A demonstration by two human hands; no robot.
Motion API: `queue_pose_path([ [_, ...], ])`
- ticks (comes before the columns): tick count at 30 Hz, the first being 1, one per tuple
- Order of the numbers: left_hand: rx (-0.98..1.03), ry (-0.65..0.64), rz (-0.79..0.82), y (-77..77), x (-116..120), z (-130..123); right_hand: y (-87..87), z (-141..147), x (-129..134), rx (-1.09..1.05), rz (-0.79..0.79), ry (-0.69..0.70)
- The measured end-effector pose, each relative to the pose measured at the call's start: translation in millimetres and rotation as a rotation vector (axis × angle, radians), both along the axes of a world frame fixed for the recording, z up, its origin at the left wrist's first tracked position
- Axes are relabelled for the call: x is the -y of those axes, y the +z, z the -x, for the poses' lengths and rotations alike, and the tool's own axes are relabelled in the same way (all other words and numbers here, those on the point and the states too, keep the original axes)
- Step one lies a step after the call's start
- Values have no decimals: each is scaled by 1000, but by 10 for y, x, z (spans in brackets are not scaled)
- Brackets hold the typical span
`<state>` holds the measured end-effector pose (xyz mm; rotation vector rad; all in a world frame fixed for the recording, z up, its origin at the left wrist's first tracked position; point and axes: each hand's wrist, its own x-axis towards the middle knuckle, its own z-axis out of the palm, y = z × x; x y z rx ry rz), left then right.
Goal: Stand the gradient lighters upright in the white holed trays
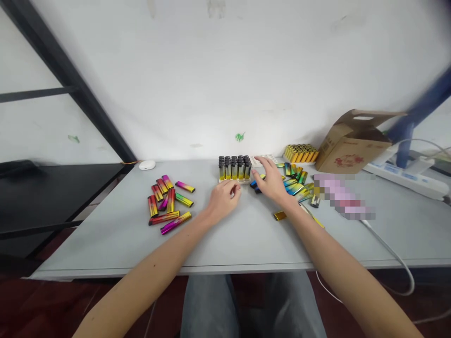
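Several black-topped, yellow-bottomed lighters [234,168] stand upright in rows in a white holder [243,181] near the wall. My left hand [225,197] is at the holder's front edge, its fingers curled together; what they hold, if anything, is too small to name. Just right of the rows, my right hand [268,180] has its thumb and fingers apart, with nothing visible between them. Blue, green and gold lighters [295,188] lie loose beside and beyond it. On the left lies a loose group of red, yellow and purple lighters [171,200].
A second holder with yellow lighters [301,154] stands by an open cardboard box [347,150] at the back right. Nearby are a white power strip [405,178], a blurred pink object [341,196] and a white cable [391,253]. A white case [147,165] lies back left.
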<state>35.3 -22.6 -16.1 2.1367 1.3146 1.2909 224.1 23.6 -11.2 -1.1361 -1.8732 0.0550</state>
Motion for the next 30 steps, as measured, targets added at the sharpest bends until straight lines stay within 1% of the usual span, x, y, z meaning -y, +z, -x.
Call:
queue_pose_path([
  [2,-76,-4,-18,-13,-3,22,-1,-21,6,42,37,28],
  [4,-129,23,-57,-5,-16,66,-9,-41,16,95,70,51],
  [7,-147,83,-124,32,-49,144,-20,-54,30,140,101,70],
  [13,-168,298,-200,101,-123,277,2,-53,42,154,129,62],
  [16,-240,386,-183,115,-150,324,12,-65,42,158,121,59],
  [19,-334,445,-117,107,-171,353,14,-89,32,152,112,57],
  [22,-428,450,-40,75,-186,363,19,-122,16,162,125,50],
  [27,-591,362,59,39,-179,346,33,-159,4,171,170,5],
  [30,-640,318,111,32,-162,324,25,-163,3,183,177,2],
])
